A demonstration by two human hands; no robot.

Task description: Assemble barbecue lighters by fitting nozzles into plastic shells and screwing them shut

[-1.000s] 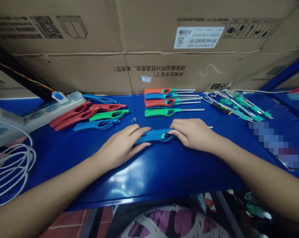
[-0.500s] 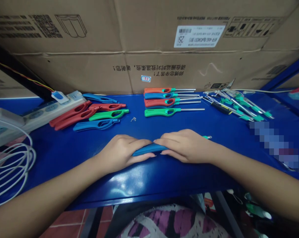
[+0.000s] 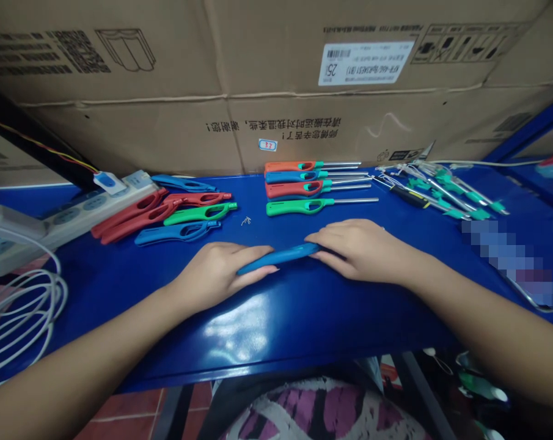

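Observation:
A blue long-nosed lighter (image 3: 288, 254) is held level above the table between my two hands. My left hand (image 3: 221, 269) is closed on its left end, thumb and fingers pinching the handle. At the other end, my right hand (image 3: 358, 249) is closed around it and hides that part, so its metal tube does not show clearly. Beyond the hands lie several small screws (image 3: 245, 221). A row of lighters with metal tubes, the nearest a green lighter (image 3: 294, 207), lies behind my right hand. Several empty-looking handle shells, including a blue shell (image 3: 178, 233), lie behind my left hand.
A power strip (image 3: 65, 214) and a coiled white cable (image 3: 24, 324) occupy the left. Toward the back right are several metal tubes with green parts (image 3: 445, 189) and a black-and-yellow screwdriver (image 3: 409, 197). A cardboard box (image 3: 166, 122) walls off the back of the blue table (image 3: 175, 348).
Both hands have risen slightly away from me with the blue lighter. My right hand has slid to the right, baring more of the handle between the hands.

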